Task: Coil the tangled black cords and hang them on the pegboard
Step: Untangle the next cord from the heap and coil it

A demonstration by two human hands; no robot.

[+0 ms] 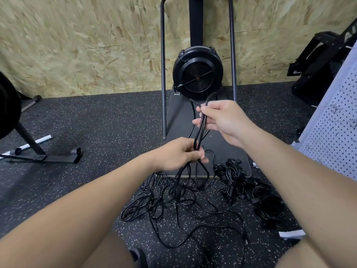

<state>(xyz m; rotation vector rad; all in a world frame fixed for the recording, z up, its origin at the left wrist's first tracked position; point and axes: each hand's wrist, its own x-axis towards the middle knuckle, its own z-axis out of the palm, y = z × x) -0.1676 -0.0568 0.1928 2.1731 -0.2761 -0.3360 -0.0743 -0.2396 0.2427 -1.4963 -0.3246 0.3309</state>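
Observation:
A loose tangle of black cords (pixel 173 204) sprawls over the speckled rubber floor in front of me. One black cord (pixel 200 130) is lifted from it in a few doubled strands. My left hand (pixel 181 153) grips the lower part of these strands, fingers curled round them. My right hand (pixel 222 120) pinches their upper part, where the cord loops over above the fingers. Several bundled cords (pixel 234 176) lie to the right of the tangle. The white pegboard (pixel 336 132) leans at the right edge.
A black fan-wheel exercise machine (pixel 197 72) with two upright tubes stands on a dark base board (pixel 179 117) against the chipboard wall. A black stand foot (pixel 48 157) lies left. Black equipment (pixel 318 66) sits at the right rear. My knees frame the bottom.

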